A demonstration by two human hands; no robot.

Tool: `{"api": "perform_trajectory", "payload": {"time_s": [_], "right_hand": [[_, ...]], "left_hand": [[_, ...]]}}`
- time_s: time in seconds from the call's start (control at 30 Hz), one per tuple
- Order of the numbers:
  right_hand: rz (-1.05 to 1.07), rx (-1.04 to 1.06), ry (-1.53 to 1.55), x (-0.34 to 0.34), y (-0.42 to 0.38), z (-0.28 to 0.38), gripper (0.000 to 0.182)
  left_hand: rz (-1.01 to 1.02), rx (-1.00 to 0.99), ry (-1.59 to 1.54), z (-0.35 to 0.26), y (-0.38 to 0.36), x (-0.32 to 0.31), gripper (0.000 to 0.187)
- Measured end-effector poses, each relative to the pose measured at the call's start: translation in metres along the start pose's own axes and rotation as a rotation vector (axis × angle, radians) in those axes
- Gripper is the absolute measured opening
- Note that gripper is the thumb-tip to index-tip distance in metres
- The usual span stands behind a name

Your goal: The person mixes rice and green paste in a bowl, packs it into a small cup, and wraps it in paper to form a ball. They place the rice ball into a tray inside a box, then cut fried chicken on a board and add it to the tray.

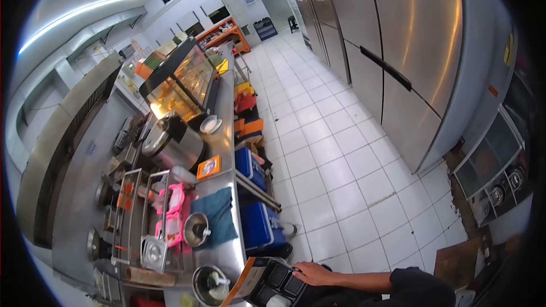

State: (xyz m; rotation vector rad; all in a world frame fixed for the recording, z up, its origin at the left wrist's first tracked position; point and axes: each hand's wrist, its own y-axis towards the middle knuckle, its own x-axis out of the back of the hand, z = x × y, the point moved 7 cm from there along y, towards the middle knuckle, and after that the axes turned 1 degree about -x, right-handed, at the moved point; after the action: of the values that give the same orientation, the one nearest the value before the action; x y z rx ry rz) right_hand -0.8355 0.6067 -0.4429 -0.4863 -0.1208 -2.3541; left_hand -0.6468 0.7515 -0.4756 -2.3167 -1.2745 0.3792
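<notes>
My right hand reaches in from the lower right on a dark-sleeved arm. Its fingers lie over the edge of a black tray with compartments at the near end of the steel counter. An orange-edged card leans against the tray's left side. Just left of it stands a metal bowl with a spoon. My left hand is out of view.
Along the counter are a blue cloth with a small metal pot, pink packets, an orange box, a big steel pot and a glass warmer. Blue coolers sit underneath. Steel fridges line the right of the tiled aisle.
</notes>
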Motion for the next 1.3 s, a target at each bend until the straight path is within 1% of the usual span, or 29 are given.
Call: {"api": "perform_trajectory", "payload": {"time_s": [0.1,0.23,0.27,0.3,0.37,0.4,0.43,0.47,0.5,0.53,0.57,0.67,0.73,0.83,0.9,0.97,1.0,1.03,1.1,1.13,1.17,1.23,1.27,1.3], "right_hand": [[-0.157,-0.018,0.012,0.072,0.043,-0.022,0.041],[-0.272,-0.018,0.011,0.171,0.121,-0.049,0.041],[-0.308,-0.011,-0.037,0.193,0.146,-0.063,0.038],[-0.328,-0.047,-0.013,0.216,0.167,-0.077,0.037],[-0.359,-0.143,-0.039,0.277,0.205,-0.082,0.035],[-0.390,-0.154,-0.045,0.307,0.219,-0.083,0.037],[-0.422,-0.156,-0.054,0.342,0.238,-0.085,0.038],[-0.449,-0.160,-0.045,0.368,0.255,-0.088,0.039],[-0.467,-0.249,0.005,0.392,0.274,-0.112,0.038],[-0.534,-0.190,-0.008,0.422,0.289,-0.106,0.037],[-0.555,-0.237,-0.081,0.452,0.304,-0.106,0.035],[-0.621,-0.283,-0.026,0.529,0.356,-0.121,0.035],[-0.654,-0.334,-0.012,0.576,0.395,-0.140,0.036],[-0.643,-0.348,0.042,0.637,0.466,-0.179,0.037],[-0.568,-0.333,0.055,0.676,0.522,-0.193,0.038],[-0.478,-0.309,0.035,0.716,0.588,-0.193,0.040],[-0.401,-0.309,0.020,0.732,0.622,-0.191,0.041],[-0.340,-0.278,0.067,0.749,0.660,-0.196,0.042],[-0.201,-0.242,0.157,0.780,0.735,-0.216,0.045],[-0.153,-0.212,0.183,0.798,0.772,-0.219,0.048],[-0.088,-0.239,0.231,0.815,0.808,-0.229,0.049],[-0.059,-0.316,0.304,0.845,0.881,-0.281,0.047],[-0.117,-0.390,0.273,0.862,0.912,-0.319,0.047],[-0.180,-0.463,0.240,0.872,0.935,-0.372,0.047]], "left_hand": [[0.040,0.019,0.009,-0.007,0.036,-0.065,0.061],[0.120,0.021,0.016,-0.009,0.103,-0.150,0.062],[0.144,0.022,0.011,-0.013,0.119,-0.173,0.062],[0.192,0.021,-0.012,-0.019,0.137,-0.204,0.062],[0.366,0.137,-0.195,-0.080,0.120,-0.312,0.064],[0.468,0.237,-0.275,-0.073,0.145,-0.345,0.065],[0.573,0.328,-0.362,-0.084,0.157,-0.389,0.065],[0.550,0.309,-0.275,-0.093,0.168,-0.420,0.065],[0.518,0.288,-0.176,-0.126,0.165,-0.463,0.065],[0.459,0.258,-0.065,-0.146,0.170,-0.497,0.065],[0.408,0.223,0.044,-0.159,0.182,-0.528,0.065],[0.529,0.254,0.027,-0.142,0.261,-0.634,0.066],[0.569,0.254,0.036,-0.139,0.302,-0.698,0.067],[0.562,0.277,0.023,-0.149,0.355,-0.775,0.067],[0.538,0.323,-0.021,-0.159,0.382,-0.815,0.067],[0.527,0.363,-0.086,-0.183,0.411,-0.852,0.068],[0.448,0.280,-0.062,-0.229,0.405,-0.875,0.069],[0.431,0.263,-0.089,-0.253,0.418,-0.898,0.069],[0.382,0.255,-0.147,-0.288,0.443,-0.927,0.068],[0.300,0.251,-0.141,-0.314,0.451,-0.943,0.068],[0.263,0.229,-0.179,-0.322,0.473,-0.957,0.068],[0.269,0.222,-0.283,-0.329,0.522,-0.986,0.069],[0.261,0.240,-0.298,-0.336,0.544,-1.002,0.068],[0.253,0.260,-0.311,-0.341,0.567,-1.017,0.068]]}}
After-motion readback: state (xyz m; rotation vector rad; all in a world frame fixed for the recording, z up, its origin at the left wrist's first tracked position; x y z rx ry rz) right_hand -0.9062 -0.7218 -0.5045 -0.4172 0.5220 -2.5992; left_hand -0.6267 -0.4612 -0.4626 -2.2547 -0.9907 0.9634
